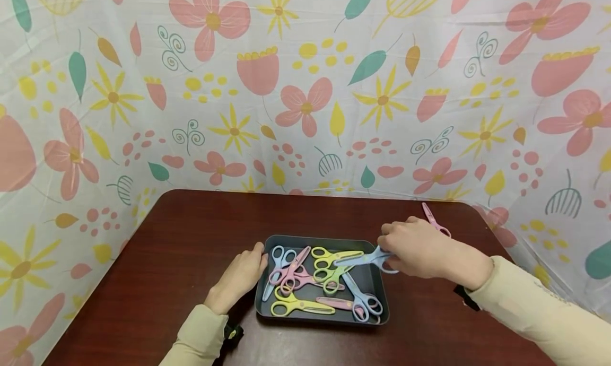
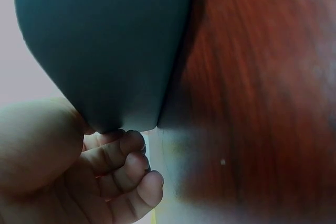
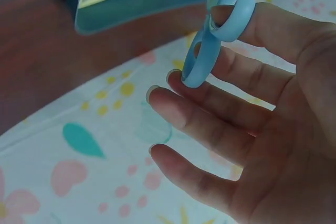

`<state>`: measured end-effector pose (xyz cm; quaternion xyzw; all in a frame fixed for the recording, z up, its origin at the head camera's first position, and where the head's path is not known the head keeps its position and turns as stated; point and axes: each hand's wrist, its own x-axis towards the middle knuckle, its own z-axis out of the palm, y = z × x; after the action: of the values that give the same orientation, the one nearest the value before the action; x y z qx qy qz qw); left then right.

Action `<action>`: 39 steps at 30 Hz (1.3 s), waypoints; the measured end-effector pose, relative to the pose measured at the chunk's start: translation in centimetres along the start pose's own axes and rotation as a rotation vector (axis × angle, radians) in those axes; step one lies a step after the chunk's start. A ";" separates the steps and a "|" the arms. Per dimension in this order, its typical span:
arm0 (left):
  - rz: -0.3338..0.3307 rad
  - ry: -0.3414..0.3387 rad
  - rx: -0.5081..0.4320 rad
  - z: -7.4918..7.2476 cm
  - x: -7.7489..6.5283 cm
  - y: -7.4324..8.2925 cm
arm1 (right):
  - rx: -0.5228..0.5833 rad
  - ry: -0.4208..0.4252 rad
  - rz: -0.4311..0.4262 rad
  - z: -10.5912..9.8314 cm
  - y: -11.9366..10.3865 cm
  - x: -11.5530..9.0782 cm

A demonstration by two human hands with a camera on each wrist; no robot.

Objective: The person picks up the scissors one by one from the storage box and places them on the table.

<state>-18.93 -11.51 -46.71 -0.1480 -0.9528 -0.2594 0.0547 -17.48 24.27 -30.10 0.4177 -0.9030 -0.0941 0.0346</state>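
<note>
And here's the right hand (image 1: 415,246) over the right side of the tray (image 1: 296,240), holding the blue scissors (image 1: 360,259) by the handles, blades pointing left above the pile. The right wrist view gives the detail: thumb through one ring, a finger at the other, remaining fingers spread loose, so the grip looks light and leaves the blades clear of the palm. Whether those tips touch the scissors beneath, I can't tell. Over on the other side, the left hand (image 1: 241,273) grips the tray's left edge near the far corner, fingers curled against the outside wall, presumably so the tray doesn't slide. Inside it's a jumble: yellow scissors (image 1: 305,306) along the near side, green scissors (image 1: 332,278) near the middle, pink and blue pairs crossing one another, seemingly laid at any angle. One pair lies apart, the pink scissors (image 1: 434,220) out on the tabletop, just beyond the right wrist. All this on a dark reddish-brown table (image 1: 215,217) with wood grain and a soft shine near the front, while behind and to both sides hangs a white cloth (image 1: 305,53) printed with pink flowers, yellow blooms and teal leaves.
</note>
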 end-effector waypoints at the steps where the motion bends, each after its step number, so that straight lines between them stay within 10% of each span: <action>1: 0.000 0.000 -0.004 0.0 0.0 0.0 | 0.006 0.002 0.016 0.0 0.4 0.0; 39: 0.015 0.022 0.038 0.2 0.0 0.1 | 0.202 -0.083 0.553 8.9 13.6 -2.2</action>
<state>-18.88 -11.38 -46.81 -0.1510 -0.9558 -0.2423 0.0699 -27.53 35.79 -36.06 0.1530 -0.9880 -0.0079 -0.0196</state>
